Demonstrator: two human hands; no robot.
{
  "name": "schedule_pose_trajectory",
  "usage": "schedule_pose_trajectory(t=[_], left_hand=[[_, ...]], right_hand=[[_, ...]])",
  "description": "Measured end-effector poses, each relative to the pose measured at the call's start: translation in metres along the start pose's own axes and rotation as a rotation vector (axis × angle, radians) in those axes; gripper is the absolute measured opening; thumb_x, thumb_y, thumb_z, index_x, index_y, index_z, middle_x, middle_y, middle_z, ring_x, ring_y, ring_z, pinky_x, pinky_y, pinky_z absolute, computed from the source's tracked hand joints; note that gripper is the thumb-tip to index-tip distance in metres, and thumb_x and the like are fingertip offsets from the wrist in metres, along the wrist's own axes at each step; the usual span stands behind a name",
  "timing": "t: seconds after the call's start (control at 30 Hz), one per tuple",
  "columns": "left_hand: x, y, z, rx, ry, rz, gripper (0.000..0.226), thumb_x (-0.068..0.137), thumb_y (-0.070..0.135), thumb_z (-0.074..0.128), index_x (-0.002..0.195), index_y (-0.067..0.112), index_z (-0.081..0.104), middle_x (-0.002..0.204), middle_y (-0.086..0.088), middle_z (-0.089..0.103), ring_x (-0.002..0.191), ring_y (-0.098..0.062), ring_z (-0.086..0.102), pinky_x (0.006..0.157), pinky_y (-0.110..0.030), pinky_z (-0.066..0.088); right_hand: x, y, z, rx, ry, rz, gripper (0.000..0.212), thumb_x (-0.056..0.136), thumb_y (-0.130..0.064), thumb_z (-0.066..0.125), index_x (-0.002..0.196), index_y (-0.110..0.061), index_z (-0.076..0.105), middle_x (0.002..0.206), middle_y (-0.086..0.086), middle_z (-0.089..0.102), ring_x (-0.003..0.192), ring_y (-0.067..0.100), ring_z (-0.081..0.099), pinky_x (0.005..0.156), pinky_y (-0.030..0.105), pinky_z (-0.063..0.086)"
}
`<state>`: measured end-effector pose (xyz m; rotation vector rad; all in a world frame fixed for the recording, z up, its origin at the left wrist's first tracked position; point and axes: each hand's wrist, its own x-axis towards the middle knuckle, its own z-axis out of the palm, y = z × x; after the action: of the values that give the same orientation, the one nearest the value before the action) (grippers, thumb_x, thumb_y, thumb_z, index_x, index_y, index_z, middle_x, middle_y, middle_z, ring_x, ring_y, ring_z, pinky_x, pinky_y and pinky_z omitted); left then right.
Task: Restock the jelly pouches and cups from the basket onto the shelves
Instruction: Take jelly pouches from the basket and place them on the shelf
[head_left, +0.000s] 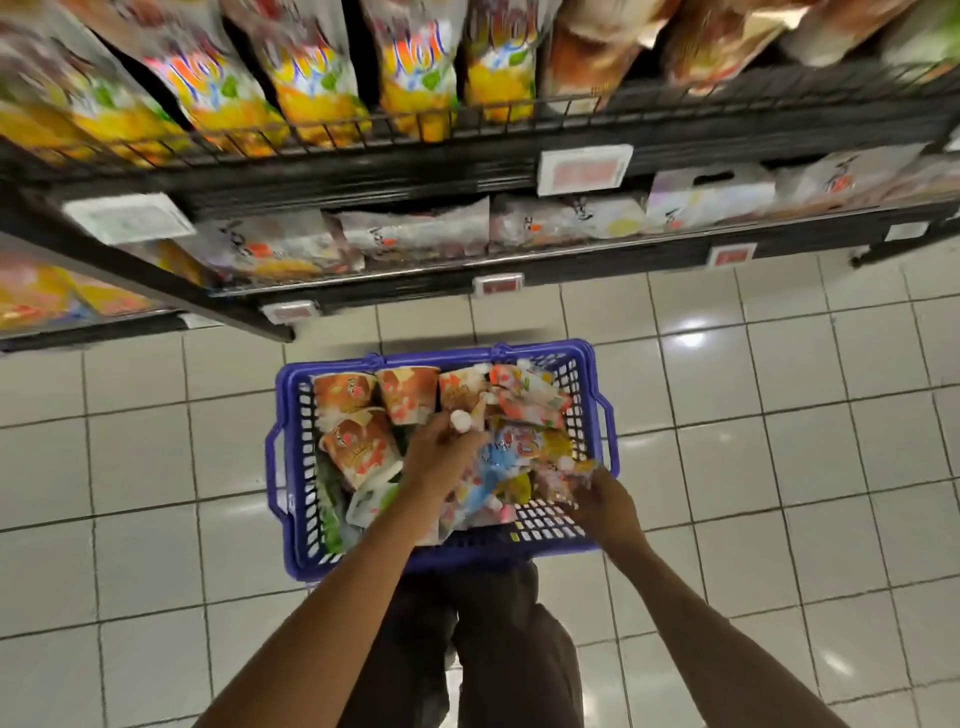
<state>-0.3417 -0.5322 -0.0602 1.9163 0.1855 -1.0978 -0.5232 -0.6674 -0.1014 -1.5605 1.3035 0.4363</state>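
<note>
Head cam, looking straight down: the blue basket (291, 467) sits on the tiled floor (156, 467) mid-frame. It has cups (408, 392) in its upper left and pouches (524, 400) on the right. The left hand (441, 457) is over the middle, fingers curled round a white-capped pouch (460, 420). The right hand (602, 499) is at the basket's lower right, fingers closed on a corner pouch (558, 480), though it's a bit blurry. Shelves (363, 171) full of bags run across the top.

Light: bright, overhead; glare patches are shining on the glossy floor tiles (688, 332). Shadow: a soft one is falling beyond my blue basket (291, 467). Blur: motion is smearing the shelves (467, 171). Edges: bowing, wide-angle.
</note>
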Motion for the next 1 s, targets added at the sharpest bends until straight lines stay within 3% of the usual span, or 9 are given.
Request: schedule_pose_trajectory(t=[0.1,0.17,0.27,0.37,0.43,0.6,0.73,0.87,1.0], left_hand=[[-0.041,0.045,-0.041,-0.341,-0.007,-0.122,0.012,0.087,0.011,0.066,0.079,0.021,0.066,0.077,0.003,0.071,0.077,-0.019,0.067,0.069,-0.036,0.055],[-0.073,0.079,-0.065,-0.522,-0.062,-0.115,0.011,0.087,0.005,0.064,0.086,0.015,0.067,0.083,-0.001,0.076,0.076,-0.019,0.072,0.06,-0.033,0.058],[-0.129,0.136,-0.102,-0.673,-0.163,-0.03,0.027,0.074,0.01,0.072,0.1,0.007,0.065,0.092,-0.012,0.071,0.071,-0.022,0.07,0.053,-0.028,0.054],[-0.18,0.192,-0.137,-0.79,-0.153,0.031,0.04,0.065,0.017,0.073,0.103,0.008,0.062,0.083,-0.011,0.07,0.066,-0.022,0.067,0.06,-0.03,0.051],[-0.213,0.229,-0.157,-0.838,-0.077,0.122,0.021,0.084,0.017,0.066,0.102,0.008,0.064,0.083,-0.009,0.072,0.067,-0.02,0.069,0.062,-0.029,0.055],[-0.293,0.312,-0.2,-0.807,0.063,0.301,0.03,0.087,0.038,0.062,0.106,0.018,0.07,0.093,-0.001,0.076,0.076,-0.014,0.072,0.064,-0.028,0.058],[-0.346,0.364,-0.238,-0.783,0.042,0.448,0.047,0.067,0.052,0.069,0.093,0.014,0.075,0.084,-0.009,0.076,0.067,-0.019,0.073,0.056,-0.03,0.058],[-0.394,0.408,-0.274,-0.674,-0.016,0.66,0.031,0.076,0.039,0.07,0.089,0.011,0.076,0.082,-0.006,0.076,0.067,-0.016,0.072,0.058,-0.027,0.058],[-0.435,0.445,-0.303,-0.457,0.002,0.924,0.043,0.075,0.013,0.078,0.115,0.008,0.062,0.099,-0.004,0.076,0.082,-0.014,0.072,0.066,-0.023,0.056]], right_hand=[[-0.045,-0.05,-0.028,0.143,-0.059,-0.027,0.018,0.098,-0.025,0.055,0.113,-0.016,0.057,0.114,0.012,0.067,0.097,0.026,0.065,0.088,0.041,0.053],[-0.076,-0.089,-0.043,0.296,-0.056,-0.099,0.023,0.098,-0.017,0.056,0.119,-0.008,0.059,0.114,0.014,0.068,0.102,0.031,0.065,0.091,0.049,0.053],[-0.131,-0.158,-0.067,0.549,-0.064,-0.202,0.022,0.096,0.004,0.05,0.103,-0.011,0.064,0.088,0.0,0.074,0.079,0.012,0.07,0.073,0.036,0.056],[-0.182,-0.224,-0.092,0.743,-0.14,-0.283,0.023,0.098,-0.008,0.048,0.115,-0.012,0.062,0.095,0.004,0.074,0.078,0.015,0.07,0.069,0.03,0.059],[-0.216,-0.27,-0.111,0.848,-0.161,-0.338,0.032,0.097,-0.019,0.049,0.126,-0.011,0.058,0.107,0.007,0.07,0.086,0.017,0.068,0.075,0.031,0.058],[-0.299,-0.371,-0.148,0.941,-0.231,-0.509,0.055,0.086,-0.032,0.053,0.138,-0.012,0.05,0.126,0.016,0.061,0.113,0.032,0.058,0.099,0.055,0.047],[-0.353,-0.426,-0.17,0.796,-0.224,-0.818,0.038,0.082,-0.03,0.065,0.119,-0.022,0.063,0.108,0.0,0.071,0.091,0.012,0.068,0.073,0.029,0.058],[-0.4,-0.474,-0.188,0.716,-0.258,-0.978,0.055,0.071,-0.042,0.081,0.122,-0.028,0.063,0.116,0.006,0.071,0.099,0.018,0.069,0.081,0.037,0.058],[-0.437,-0.514,-0.199,0.711,-0.211,-1.097,0.061,0.062,-0.052,0.085,0.116,-0.03,0.066,0.115,0.008,0.071,0.101,0.024,0.069,0.086,0.046,0.056]])
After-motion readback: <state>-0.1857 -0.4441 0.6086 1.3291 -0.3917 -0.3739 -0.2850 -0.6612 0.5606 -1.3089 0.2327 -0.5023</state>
